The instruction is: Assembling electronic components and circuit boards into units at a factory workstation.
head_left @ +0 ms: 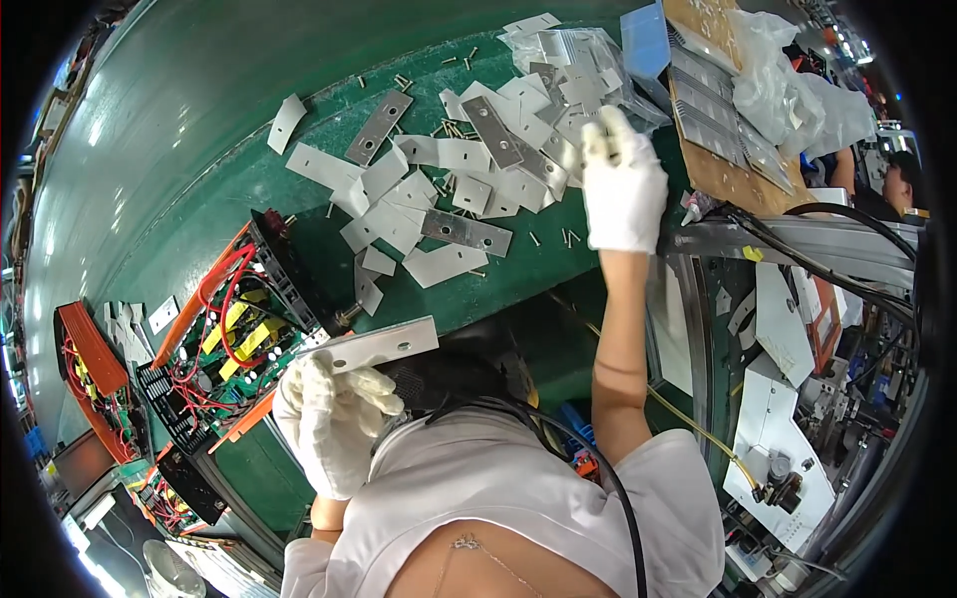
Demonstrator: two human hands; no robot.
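My left hand, in a white glove, is closed on a flat metal plate with holes in it, held at the bench's near edge. My right hand, also gloved in white, is over the right side of a pile of loose metal pieces. Its fingers are bent, slightly blurred and apart, with nothing visible between them. In the pile, thin bent grey sheets lie mixed with thicker plates with two holes, one near the front and another farther back. Small screws are scattered among them.
At my left stands an orange-edged unit with an exposed circuit board and red wires; a similar unit is beyond it. Plastic bags and a cardboard sheet lie far right. A metal frame rail carries black cables.
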